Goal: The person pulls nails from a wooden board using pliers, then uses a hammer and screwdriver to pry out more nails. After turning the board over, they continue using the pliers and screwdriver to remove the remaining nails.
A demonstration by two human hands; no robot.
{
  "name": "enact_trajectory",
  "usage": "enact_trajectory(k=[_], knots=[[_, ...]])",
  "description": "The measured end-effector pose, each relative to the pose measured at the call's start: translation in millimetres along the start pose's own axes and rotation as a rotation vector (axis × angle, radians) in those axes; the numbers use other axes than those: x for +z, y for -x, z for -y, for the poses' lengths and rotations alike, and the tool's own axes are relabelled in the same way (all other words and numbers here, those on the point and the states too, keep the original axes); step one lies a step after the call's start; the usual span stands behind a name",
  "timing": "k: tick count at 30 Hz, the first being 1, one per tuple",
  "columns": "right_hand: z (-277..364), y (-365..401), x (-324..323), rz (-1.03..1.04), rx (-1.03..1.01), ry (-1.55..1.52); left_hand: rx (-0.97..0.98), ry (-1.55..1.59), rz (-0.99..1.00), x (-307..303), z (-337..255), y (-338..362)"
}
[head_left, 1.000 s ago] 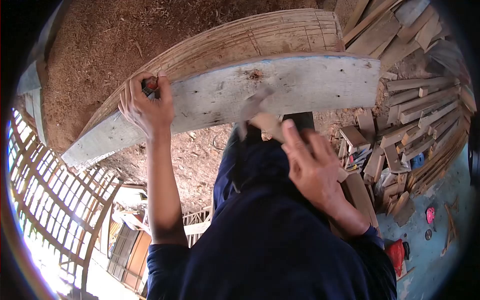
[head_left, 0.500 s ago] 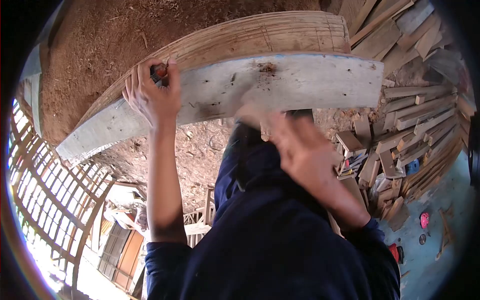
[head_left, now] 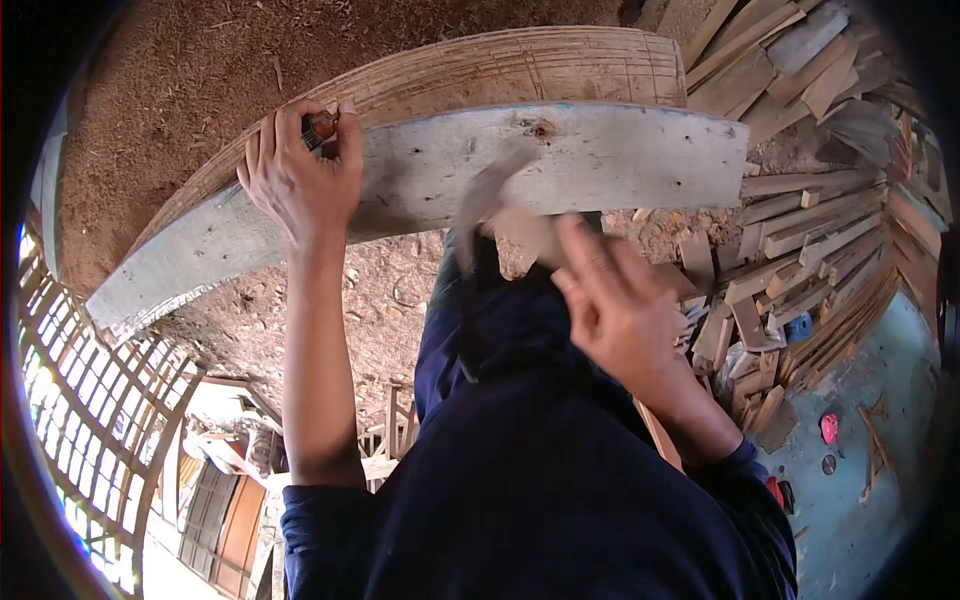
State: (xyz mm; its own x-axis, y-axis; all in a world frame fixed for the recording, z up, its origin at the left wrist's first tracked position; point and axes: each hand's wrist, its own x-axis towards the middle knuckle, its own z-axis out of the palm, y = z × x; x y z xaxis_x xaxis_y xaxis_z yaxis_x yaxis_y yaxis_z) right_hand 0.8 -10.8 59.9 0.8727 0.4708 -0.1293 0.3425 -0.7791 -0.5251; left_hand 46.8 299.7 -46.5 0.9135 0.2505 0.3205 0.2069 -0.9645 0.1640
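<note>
My left hand (head_left: 305, 180) is wrapped round a chisel-like tool (head_left: 320, 128) with a red-and-black handle; its lower end is hidden. That hand is at the far edge of a long, curved, whitish board (head_left: 590, 150), left of its middle. In my right hand (head_left: 620, 300) is a claw hammer (head_left: 485, 200), gripped by its light wooden handle. The hammer's dark metal head is smeared by motion over the board's near edge, to the right of my left hand. Dark nail-like spots and a brown knot mark the board's face.
Behind the board lies a curved stack of bare wood (head_left: 560, 65) with pencil-like lines. Wood offcuts (head_left: 790, 240) are piled at the right. Sawdust (head_left: 190, 90) covers the ground beyond, and a slatted wooden frame (head_left: 90, 420) stands at the left.
The hammer head, a faint blur before, now shows more distinctly above the board's near edge. My left hand keeps its grip on the red-and-black handle. The view has shifted slightly.
</note>
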Motion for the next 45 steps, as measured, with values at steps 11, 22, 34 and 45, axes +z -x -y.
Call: enact_trajectory(k=[11, 22, 34, 45], knots=[[9, 4, -7, 0.109, -0.143, 0.003, 0.073, 0.118, -0.150, 0, 6, 3], [-33, -33, -46, -0.135, -0.120, 0.282, 0.158, 0.250, 0.039, -43, 26, 74], [23, -65, 50, -0.011, -0.368, 0.128, 0.228, 0.283, 0.168, -64, 76, 60], [93, -36, -70, 0.177, 0.033, -0.771, -0.427, 0.951, 0.303, -135, -19, 40]])
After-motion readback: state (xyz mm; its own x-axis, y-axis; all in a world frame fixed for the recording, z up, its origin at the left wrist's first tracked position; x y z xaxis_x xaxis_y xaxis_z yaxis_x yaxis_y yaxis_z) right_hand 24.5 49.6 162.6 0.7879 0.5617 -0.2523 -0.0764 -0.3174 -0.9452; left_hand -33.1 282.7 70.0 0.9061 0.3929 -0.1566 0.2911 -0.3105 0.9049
